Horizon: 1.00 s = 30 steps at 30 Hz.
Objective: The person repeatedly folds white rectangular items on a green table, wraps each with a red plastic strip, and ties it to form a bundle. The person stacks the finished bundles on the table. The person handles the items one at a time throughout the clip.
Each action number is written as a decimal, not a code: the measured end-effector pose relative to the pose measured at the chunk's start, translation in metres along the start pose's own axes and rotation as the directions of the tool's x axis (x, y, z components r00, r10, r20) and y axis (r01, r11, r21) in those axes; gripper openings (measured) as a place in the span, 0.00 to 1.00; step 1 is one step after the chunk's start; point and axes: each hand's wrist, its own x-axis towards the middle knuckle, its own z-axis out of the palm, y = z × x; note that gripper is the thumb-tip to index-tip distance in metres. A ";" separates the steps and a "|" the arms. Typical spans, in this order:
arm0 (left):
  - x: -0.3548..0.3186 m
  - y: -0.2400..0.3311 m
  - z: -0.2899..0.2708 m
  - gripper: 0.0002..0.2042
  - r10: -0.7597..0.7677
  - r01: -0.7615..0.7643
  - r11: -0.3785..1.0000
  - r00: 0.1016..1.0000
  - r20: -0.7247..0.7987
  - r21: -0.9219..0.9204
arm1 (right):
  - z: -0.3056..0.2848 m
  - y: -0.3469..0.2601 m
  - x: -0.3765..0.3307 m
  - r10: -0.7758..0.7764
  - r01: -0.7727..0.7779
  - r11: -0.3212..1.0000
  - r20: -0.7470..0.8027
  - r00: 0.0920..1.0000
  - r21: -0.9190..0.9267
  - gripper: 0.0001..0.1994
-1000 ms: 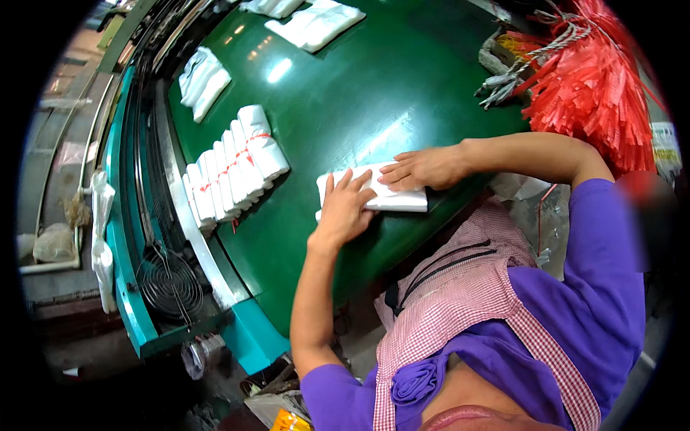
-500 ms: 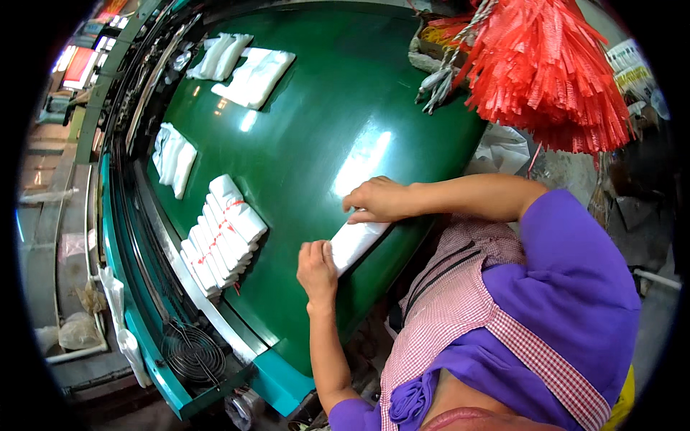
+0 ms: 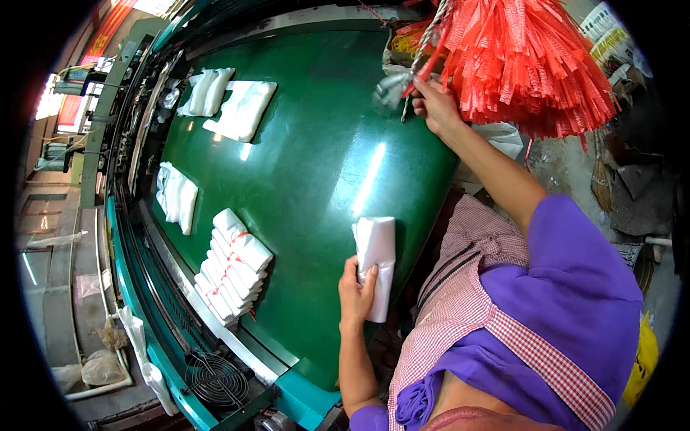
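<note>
Left hand: your left hand lies flat, fingers extended, pressing on the folded white bag stack; it clamps nothing.
Right hand: your right hand is closed around strands at the base of the red plastic tie bundle, far from your left hand.
Bag stack: lies on the green table, at its near edge, just in front of your apron.
Tied bundles: a row of finished white bundles sits further left, well apart from the stack.
Risk, stack: with only flat pressure, the folded stack could spring open or slide off the edge.
Risk, ties: pulling from a dense bundle could bring out several strands, or tangle them.
</note>
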 end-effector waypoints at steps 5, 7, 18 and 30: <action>-0.048 -0.024 -0.009 0.12 -0.228 0.113 0.776 0.967 -0.110 -0.621 | 0.047 0.028 -0.054 -0.271 0.374 0.825 0.284 0.920 -0.425 0.14; -0.052 -0.028 -0.017 0.13 -0.230 0.049 0.588 0.967 -0.108 -0.808 | 0.051 0.062 -0.096 0.019 0.258 0.821 0.476 0.879 -0.510 0.12; -0.021 -0.019 -0.074 0.19 -0.159 0.013 0.752 0.974 -0.162 -0.659 | 0.023 0.031 -0.207 0.726 0.826 0.501 0.645 -0.239 -0.258 0.13; 0.008 -0.060 0.009 0.18 0.249 -0.347 0.917 0.883 -0.397 -0.195 | 0.078 0.064 -0.162 0.751 0.155 0.648 0.660 0.037 -0.746 0.11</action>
